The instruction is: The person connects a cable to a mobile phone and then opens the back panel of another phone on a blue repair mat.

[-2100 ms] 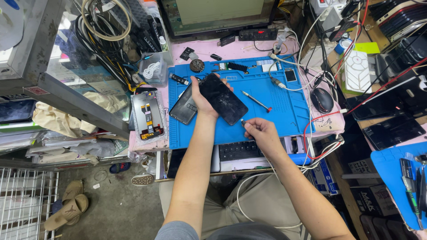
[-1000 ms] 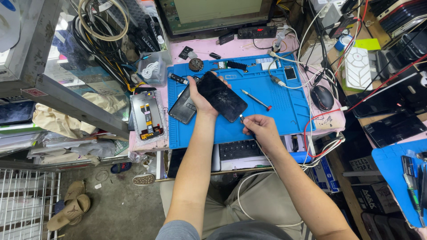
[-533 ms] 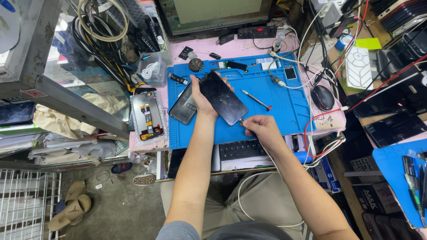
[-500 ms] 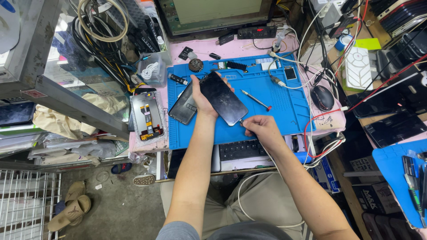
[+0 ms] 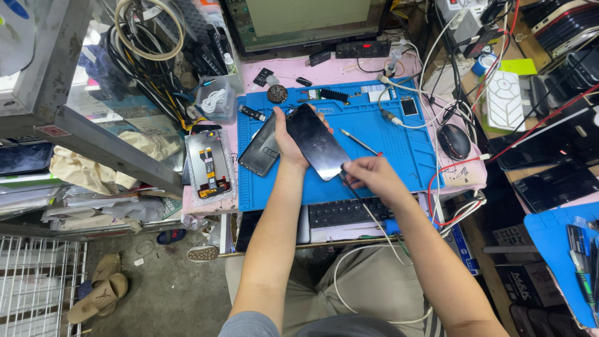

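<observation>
**Phone screen held over the blue mat, tool at its lower corner**

While the left hand [image 5: 288,140] grips a dark phone screen [image 5: 317,150] by its left edge, fingers wrapped behind and thumb side against the glass, the right hand [image 5: 372,178] pinches a thin dark tool [image 5: 347,183] whose tip meets the screen's lower right corner. The screen is lifted above the blue mat [image 5: 387,140] on the desk, its long axis running from upper left to lower right, so the lower end lies closest to the right hand. Just left of the screen, a second dark phone body [image 5: 259,153] lies on the mat. A screwdriver [image 5: 360,142] lies on the mat right of the screen. Further left of the screen, off the mat, an opened phone [image 5: 208,163] shows its circuit boards. Below the screen sits a black keyboard [image 5: 346,211].
</observation>
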